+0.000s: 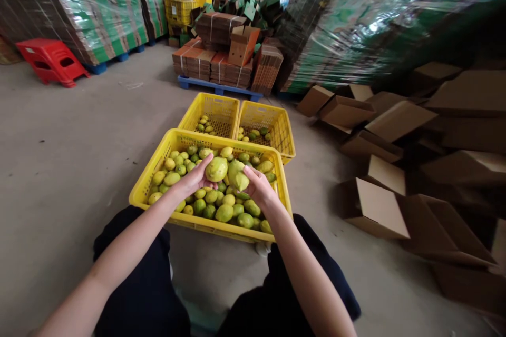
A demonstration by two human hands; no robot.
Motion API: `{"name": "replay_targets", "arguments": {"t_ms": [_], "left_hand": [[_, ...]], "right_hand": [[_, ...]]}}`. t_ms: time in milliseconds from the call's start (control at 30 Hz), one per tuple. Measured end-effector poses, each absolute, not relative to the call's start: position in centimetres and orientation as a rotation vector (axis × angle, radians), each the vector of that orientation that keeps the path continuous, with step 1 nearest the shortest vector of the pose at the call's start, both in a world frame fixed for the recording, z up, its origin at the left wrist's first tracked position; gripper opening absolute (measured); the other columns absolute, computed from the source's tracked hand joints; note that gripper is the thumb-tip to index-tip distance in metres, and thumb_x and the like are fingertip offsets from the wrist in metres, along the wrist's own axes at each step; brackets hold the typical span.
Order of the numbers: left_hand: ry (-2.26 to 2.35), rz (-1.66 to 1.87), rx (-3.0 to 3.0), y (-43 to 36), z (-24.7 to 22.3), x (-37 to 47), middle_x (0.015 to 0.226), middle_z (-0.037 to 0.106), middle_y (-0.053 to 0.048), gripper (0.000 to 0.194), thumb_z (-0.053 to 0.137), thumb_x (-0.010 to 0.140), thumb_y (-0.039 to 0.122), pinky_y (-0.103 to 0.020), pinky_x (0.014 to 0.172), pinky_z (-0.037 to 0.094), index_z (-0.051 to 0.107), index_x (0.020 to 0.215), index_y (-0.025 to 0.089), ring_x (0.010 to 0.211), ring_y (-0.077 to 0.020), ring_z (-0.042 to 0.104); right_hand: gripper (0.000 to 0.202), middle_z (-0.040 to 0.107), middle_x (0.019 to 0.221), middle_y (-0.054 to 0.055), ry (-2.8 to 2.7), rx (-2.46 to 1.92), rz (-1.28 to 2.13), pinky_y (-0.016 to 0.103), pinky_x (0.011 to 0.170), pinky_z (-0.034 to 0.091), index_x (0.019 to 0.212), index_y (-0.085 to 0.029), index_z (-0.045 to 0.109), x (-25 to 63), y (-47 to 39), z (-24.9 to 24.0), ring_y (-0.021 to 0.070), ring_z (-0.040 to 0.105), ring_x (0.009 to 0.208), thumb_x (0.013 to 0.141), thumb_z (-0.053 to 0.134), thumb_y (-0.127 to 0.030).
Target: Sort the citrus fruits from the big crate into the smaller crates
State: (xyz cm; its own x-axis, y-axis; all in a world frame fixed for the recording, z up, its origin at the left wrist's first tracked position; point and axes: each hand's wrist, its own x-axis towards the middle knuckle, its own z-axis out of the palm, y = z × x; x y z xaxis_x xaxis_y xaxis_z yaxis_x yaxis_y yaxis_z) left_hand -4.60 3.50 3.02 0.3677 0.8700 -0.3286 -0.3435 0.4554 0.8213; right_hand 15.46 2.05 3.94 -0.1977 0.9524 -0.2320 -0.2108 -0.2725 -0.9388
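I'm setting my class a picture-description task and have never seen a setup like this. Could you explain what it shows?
There is no machine here, only a person working bare-handed. The single picture comes from a camera worn on that person's head, looking forward and down. The left hand holds one yellow-green fruit; the right hand holds a second fruit. Below them, a large yellow crate contains many similar fruits. Just beyond stand a left rear crate and a right rear crate, each with several fruits inside.
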Motion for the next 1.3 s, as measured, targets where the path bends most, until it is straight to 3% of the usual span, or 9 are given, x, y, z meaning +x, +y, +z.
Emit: {"name": "replay_targets", "arguments": {"t_ms": [100,267,367,500,700,867,1067,1167,1300], "left_hand": [[0.892,0.874,0.745,3.5,3.3,-4.6,0.104,0.076,-0.015,0.057,0.068,0.080,0.066,-0.024,0.049,0.048,0.071,0.110,0.018,0.095,-0.0282,0.072],[0.904,1.025,1.042,3.4,3.9,-5.1,0.125,0.067,-0.011,0.060,0.089,0.065,0.042,-0.035,0.090,0.054,0.068,0.116,0.021,0.114,-0.0269,0.064],[0.879,1.078,1.239,3.4,4.0,-5.3,0.128,0.064,-0.009,0.067,0.094,0.056,0.028,-0.035,0.094,0.052,0.067,0.116,0.024,0.117,-0.0265,0.060],[0.888,1.165,1.208,3.6,3.5,-5.2,0.118,0.066,-0.007,0.067,0.095,0.051,0.024,-0.035,0.096,0.051,0.065,0.110,0.023,0.114,-0.0246,0.060],[0.836,1.171,1.023,3.8,3.4,-5.3,0.129,0.065,-0.009,0.060,0.091,0.059,0.024,-0.039,0.101,0.051,0.071,0.115,0.021,0.121,-0.0275,0.060],[0.779,1.108,0.843,3.9,3.5,-5.2,0.134,0.065,-0.010,0.055,0.084,0.070,0.028,-0.040,0.097,0.057,0.071,0.123,0.022,0.119,-0.0290,0.065],[0.811,1.105,0.669,3.5,2.9,-3.5,0.126,0.069,-0.011,0.038,0.068,0.086,0.040,-0.041,0.094,0.059,0.067,0.119,0.020,0.118,-0.0280,0.065],[0.874,1.152,0.659,3.2,2.4,-2.5,0.117,0.071,-0.008,0.039,0.077,0.079,0.040,-0.035,0.082,0.061,0.063,0.111,0.022,0.104,-0.0234,0.069],[0.926,1.134,0.668,2.9,2.5,-2.0,0.083,0.069,-0.001,0.038,0.081,0.072,0.039,-0.024,0.054,0.053,0.058,0.096,0.022,0.062,-0.0133,0.064]], "right_hand": [[0.048,0.077,0.086,0.007,-1.012,-1.156,1.582,0.036,0.051,0.060,0.088,-0.022,0.074,15.4,2.1,3.9,0.0249,0.072,0.069,0.062,0.084,-0.060],[0.057,0.075,0.100,0.004,-1.198,-1.177,1.157,0.041,0.077,0.063,0.101,-0.025,0.063,15.8,2.0,4.1,0.0252,0.073,0.088,0.055,0.092,-0.041],[0.053,0.072,0.110,0.005,-1.404,-1.140,0.876,0.045,0.090,0.059,0.105,-0.026,0.062,16.0,1.8,4.3,0.0258,0.070,0.100,0.060,0.088,-0.035],[0.048,0.067,0.121,0.007,-1.546,-1.123,0.657,0.049,0.099,0.054,0.115,-0.028,0.063,16.0,1.4,4.4,0.0277,0.064,0.115,0.070,0.081,-0.029],[0.058,0.066,0.122,0.008,-1.273,-1.107,0.979,0.047,0.094,0.057,0.118,-0.028,0.068,15.9,1.9,4.2,0.0300,0.063,0.114,0.063,0.085,-0.035],[0.044,0.074,0.110,0.005,-1.057,-1.063,1.242,0.041,0.080,0.060,0.116,-0.026,0.067,15.8,2.7,3.6,0.0263,0.071,0.094,0.075,0.069,-0.042],[0.041,0.074,0.097,0.003,-0.999,-1.040,1.349,0.034,0.062,0.059,0.103,-0.025,0.066,13.9,2.7,2.9,0.0232,0.069,0.083,0.074,0.065,-0.054],[0.040,0.070,0.082,0.000,-1.004,-1.073,1.359,0.028,0.054,0.056,0.095,-0.025,0.063,12.8,1.9,3.0,0.0177,0.065,0.068,0.068,0.079,-0.050],[0.039,0.063,0.068,-0.004,-0.913,-1.068,1.447,0.024,0.039,0.044,0.088,-0.025,0.059,12.2,1.9,2.8,0.0131,0.056,0.051,0.069,0.079,-0.052]]}}
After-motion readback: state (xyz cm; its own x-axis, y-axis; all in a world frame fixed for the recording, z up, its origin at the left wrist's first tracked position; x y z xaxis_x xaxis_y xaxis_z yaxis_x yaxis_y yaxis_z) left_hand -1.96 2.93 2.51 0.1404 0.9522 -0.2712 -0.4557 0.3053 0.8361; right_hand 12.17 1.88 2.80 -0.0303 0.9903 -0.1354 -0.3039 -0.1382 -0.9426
